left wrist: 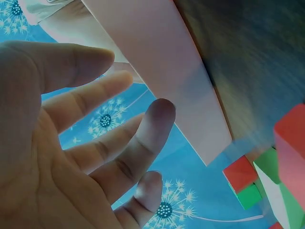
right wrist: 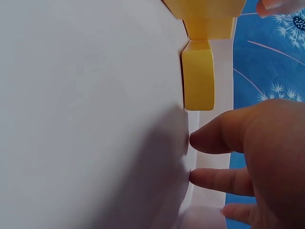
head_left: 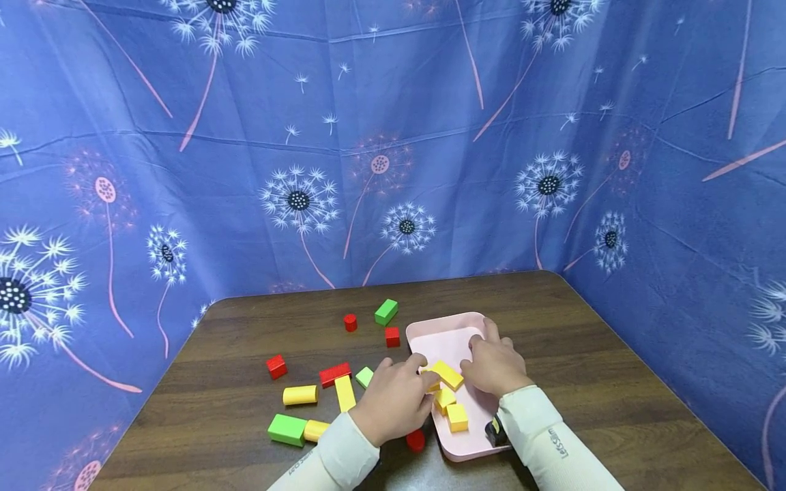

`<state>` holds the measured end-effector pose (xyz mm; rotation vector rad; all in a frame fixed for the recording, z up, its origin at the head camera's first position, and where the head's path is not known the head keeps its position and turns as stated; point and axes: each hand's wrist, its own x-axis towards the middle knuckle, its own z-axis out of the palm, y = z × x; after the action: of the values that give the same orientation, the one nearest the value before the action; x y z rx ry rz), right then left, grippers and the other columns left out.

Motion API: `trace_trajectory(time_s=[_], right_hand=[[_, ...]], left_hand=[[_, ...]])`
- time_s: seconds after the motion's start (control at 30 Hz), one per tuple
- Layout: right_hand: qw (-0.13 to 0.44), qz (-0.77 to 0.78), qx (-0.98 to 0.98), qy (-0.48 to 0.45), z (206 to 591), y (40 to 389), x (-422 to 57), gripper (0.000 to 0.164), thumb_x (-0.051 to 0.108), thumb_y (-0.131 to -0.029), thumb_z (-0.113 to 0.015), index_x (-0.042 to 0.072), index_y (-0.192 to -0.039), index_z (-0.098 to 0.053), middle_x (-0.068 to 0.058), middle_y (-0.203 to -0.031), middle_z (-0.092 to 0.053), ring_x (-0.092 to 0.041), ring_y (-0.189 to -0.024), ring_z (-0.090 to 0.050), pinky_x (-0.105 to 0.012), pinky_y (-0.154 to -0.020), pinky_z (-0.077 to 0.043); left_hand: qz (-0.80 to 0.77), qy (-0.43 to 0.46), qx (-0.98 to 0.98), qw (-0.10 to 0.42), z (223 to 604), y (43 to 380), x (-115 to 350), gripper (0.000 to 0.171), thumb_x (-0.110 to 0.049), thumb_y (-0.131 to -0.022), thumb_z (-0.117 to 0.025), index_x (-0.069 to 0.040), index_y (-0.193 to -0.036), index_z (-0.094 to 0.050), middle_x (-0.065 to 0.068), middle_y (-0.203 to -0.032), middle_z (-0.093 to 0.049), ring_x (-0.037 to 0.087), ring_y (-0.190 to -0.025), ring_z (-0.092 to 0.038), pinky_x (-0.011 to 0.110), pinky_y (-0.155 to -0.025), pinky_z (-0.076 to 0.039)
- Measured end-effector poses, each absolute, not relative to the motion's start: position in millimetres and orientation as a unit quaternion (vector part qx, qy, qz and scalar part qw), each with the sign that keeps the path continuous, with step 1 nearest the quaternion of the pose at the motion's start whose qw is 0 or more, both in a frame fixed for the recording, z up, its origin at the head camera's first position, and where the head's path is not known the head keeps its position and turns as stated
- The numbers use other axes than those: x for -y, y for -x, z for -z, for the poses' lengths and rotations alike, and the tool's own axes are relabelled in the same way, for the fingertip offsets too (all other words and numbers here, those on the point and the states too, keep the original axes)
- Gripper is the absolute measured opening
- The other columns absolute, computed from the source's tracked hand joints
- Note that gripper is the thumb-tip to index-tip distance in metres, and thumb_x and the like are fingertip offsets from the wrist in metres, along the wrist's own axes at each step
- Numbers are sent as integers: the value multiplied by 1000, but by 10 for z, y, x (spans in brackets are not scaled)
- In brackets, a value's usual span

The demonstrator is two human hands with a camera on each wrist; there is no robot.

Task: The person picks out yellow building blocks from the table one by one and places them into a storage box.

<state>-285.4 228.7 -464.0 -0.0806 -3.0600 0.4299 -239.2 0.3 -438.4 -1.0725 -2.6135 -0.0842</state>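
Observation:
A pale pink tray (head_left: 439, 341) holds several yellow blocks (head_left: 457, 418) along its left side. My left hand (head_left: 393, 399) is over the tray's left rim, its fingertips close to the yellow blocks. In the left wrist view, its fingers (left wrist: 126, 164) are loosely spread beside the tray wall, with nothing between them. Inside the tray, my right hand (head_left: 496, 365) is low towards the right side and holds nothing. The right wrist view has its fingertips (right wrist: 202, 138) right at the tray floor, near a yellow block (right wrist: 199, 76).
Left of the tray, loose blocks lie on the dark wooden table (head_left: 209, 382): a green block (head_left: 286, 429), a yellow cylinder (head_left: 300, 395), a red block (head_left: 335, 374) and several others. A red cylinder (head_left: 350, 322) lies farther back. Blue patterned cloth (head_left: 344, 136) hangs behind.

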Motion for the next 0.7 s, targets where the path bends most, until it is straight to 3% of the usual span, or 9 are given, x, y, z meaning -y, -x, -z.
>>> trace_trajectory(time_s=[0.17,0.5,0.7], right_hand=[[23,-142,989,27,4649,2870,-2297,42,38,-87,-72,8,-115,-69,-23,-166,-18,-44,-109,-55,-59,-74,-53],[18,-135,990,21,4673,2878,-2288,41,39,-87,-71,8,-114,-68,-23,-166,-19,-46,-110,-54,-57,-71,-54],[25,-133,990,27,4651,2886,-2304,41,39,-87,-71,8,-114,-68,-23,-166,-17,-46,-111,-54,-58,-71,-53]], left_hand=[[31,378,913,152,4384,2401,-2,25,-33,-91,-75,-29,-115,-78,1,-116,-70,12,-86,-69,31,-64,-43],[37,376,907,185,4333,2371,90,22,-31,-89,-76,-26,-110,-79,-1,-97,-68,13,-72,-59,30,-65,-45],[36,368,909,194,4293,2393,159,20,-29,-88,-76,-26,-108,-78,-1,-101,-68,14,-82,-63,33,-69,-49]])
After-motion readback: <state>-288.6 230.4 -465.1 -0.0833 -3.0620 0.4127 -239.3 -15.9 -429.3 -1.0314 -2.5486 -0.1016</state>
